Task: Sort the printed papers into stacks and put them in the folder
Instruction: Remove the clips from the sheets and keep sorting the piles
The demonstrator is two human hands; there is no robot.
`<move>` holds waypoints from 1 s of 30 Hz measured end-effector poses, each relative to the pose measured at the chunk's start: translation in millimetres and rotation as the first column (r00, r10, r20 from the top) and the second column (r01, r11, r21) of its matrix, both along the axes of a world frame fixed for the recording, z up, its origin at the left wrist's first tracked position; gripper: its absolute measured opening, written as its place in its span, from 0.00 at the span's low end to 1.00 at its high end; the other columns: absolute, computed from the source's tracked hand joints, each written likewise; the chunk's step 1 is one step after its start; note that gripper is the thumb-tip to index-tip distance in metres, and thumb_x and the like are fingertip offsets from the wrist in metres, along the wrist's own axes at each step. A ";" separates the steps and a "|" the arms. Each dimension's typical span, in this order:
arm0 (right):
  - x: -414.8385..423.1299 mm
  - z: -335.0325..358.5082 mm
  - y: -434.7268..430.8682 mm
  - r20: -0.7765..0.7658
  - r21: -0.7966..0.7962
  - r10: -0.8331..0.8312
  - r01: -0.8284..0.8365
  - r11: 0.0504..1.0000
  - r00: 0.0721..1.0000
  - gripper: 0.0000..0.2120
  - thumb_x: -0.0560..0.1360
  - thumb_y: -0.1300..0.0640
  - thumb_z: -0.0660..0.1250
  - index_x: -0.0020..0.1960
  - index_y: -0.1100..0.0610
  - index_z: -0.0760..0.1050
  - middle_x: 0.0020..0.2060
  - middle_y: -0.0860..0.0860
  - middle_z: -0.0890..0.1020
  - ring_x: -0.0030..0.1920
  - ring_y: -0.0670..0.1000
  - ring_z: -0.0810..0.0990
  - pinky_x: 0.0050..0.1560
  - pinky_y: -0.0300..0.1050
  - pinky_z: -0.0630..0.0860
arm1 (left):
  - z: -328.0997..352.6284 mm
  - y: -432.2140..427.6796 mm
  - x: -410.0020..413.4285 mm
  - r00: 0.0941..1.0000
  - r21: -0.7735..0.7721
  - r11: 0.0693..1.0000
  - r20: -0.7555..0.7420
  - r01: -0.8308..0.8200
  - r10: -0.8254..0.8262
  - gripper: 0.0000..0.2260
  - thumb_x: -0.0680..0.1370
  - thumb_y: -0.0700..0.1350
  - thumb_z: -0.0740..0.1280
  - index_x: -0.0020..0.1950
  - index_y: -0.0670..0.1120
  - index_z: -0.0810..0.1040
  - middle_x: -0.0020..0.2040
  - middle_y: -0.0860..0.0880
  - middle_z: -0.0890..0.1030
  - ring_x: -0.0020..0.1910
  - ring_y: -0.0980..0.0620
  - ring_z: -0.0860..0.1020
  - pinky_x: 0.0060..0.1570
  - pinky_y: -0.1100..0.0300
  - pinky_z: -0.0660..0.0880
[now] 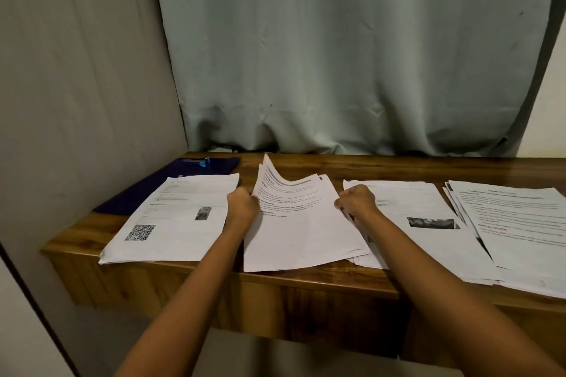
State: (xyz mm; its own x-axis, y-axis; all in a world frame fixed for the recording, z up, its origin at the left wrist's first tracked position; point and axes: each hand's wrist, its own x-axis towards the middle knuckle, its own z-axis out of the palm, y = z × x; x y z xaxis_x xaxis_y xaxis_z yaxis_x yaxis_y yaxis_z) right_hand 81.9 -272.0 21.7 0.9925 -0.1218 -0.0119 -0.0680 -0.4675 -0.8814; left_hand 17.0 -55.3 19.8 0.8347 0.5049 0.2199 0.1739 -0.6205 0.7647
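On a wooden table [382,167] seen from above and behind the person's outstretched forearms, four stacks of printed white papers lie in a row from left to right. Both hands are on the middle stack [301,236], which sits near the table's front edge and slightly overhangs it. The left hand [242,202] is clenched around the stack's left edge, fingers curled over the paper. The right hand [356,200] is likewise curled on the stack's right edge, gripping it. The far left corner of the top sheets in this stack is lifted and bent upward off the pile; lines of text show on the top page, too blurred to read. Just left of it lies the left stack [171,223], flat, its top page showing a QR code and a small photo. Just right of the middle stack, partly tucked under it, lies the third stack [419,202], with a dark photo on its top page. At the far right is the right-most stack [520,223], loosely fanned, with text on top. The dark blue folder [147,193] lies flat at the back left corner, partly under the left stack, with a blue clip [203,163] at its far end. A pale grey-green curtain [352,55] hangs behind the table, and a plain wall [76,70] stands at the left.
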 end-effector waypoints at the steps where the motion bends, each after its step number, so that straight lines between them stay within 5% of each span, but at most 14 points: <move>1: 0.0 0.6 -0.6 0.002 0.000 0.000 0.000 1.000 1.000 0.09 0.71 0.67 0.72 0.50 0.66 0.78 0.47 0.59 0.80 0.46 0.54 0.79 0.38 0.38 0.73 | 0.8 -0.1 -0.1 1.000 0.021 1.000 0.009 -0.010 0.010 0.11 0.81 0.42 0.62 0.57 0.37 0.78 0.58 0.40 0.80 0.54 0.43 0.79 0.44 0.62 0.72; 5: 1.4 2.3 -2.8 0.019 -0.018 -0.014 0.014 1.000 1.000 0.13 0.70 0.66 0.73 0.54 0.66 0.78 0.53 0.58 0.80 0.55 0.58 0.78 0.47 0.41 0.71 | 4.9 0.0 -4.1 0.998 0.052 0.998 0.048 -0.044 0.041 0.13 0.81 0.42 0.62 0.61 0.37 0.78 0.60 0.40 0.79 0.54 0.42 0.80 0.50 0.57 0.77; 12: 2.3 -2.1 -6.4 0.080 -0.032 0.029 -0.027 0.999 0.996 0.13 0.67 0.63 0.76 0.49 0.65 0.77 0.50 0.58 0.80 0.51 0.56 0.78 0.48 0.45 0.74 | 21.8 15.2 -17.3 0.991 0.032 0.993 0.081 -0.109 0.107 0.14 0.80 0.41 0.63 0.65 0.38 0.76 0.62 0.40 0.78 0.58 0.42 0.78 0.57 0.53 0.75; 19: -1.0 -5.2 -4.3 0.177 -0.165 0.056 -0.026 0.986 0.983 0.08 0.69 0.67 0.74 0.42 0.62 0.74 0.48 0.58 0.80 0.51 0.57 0.79 0.44 0.43 0.74 | 25.5 31.5 -31.5 0.983 -0.050 0.988 0.102 -0.145 0.150 0.12 0.80 0.40 0.64 0.61 0.37 0.77 0.61 0.40 0.78 0.57 0.43 0.77 0.53 0.58 0.73; 24: 8.0 -15.3 1.1 0.314 -0.287 0.113 -0.019 0.958 0.943 0.09 0.73 0.55 0.71 0.49 0.60 0.78 0.49 0.55 0.80 0.52 0.56 0.77 0.47 0.47 0.76 | 19.0 35.7 -31.7 0.992 -0.076 0.991 0.059 -0.110 0.114 0.13 0.82 0.39 0.58 0.64 0.37 0.74 0.64 0.40 0.76 0.61 0.41 0.75 0.54 0.57 0.72; 30: 0.7 -0.9 13.8 0.156 -0.012 0.303 -0.305 0.952 0.940 0.08 0.76 0.58 0.65 0.43 0.63 0.78 0.38 0.54 0.79 0.40 0.51 0.76 0.40 0.42 0.70 | 12.4 42.6 -27.3 0.993 -0.298 0.954 0.104 -0.021 0.055 0.13 0.81 0.39 0.57 0.63 0.41 0.76 0.62 0.45 0.79 0.58 0.44 0.77 0.56 0.56 0.73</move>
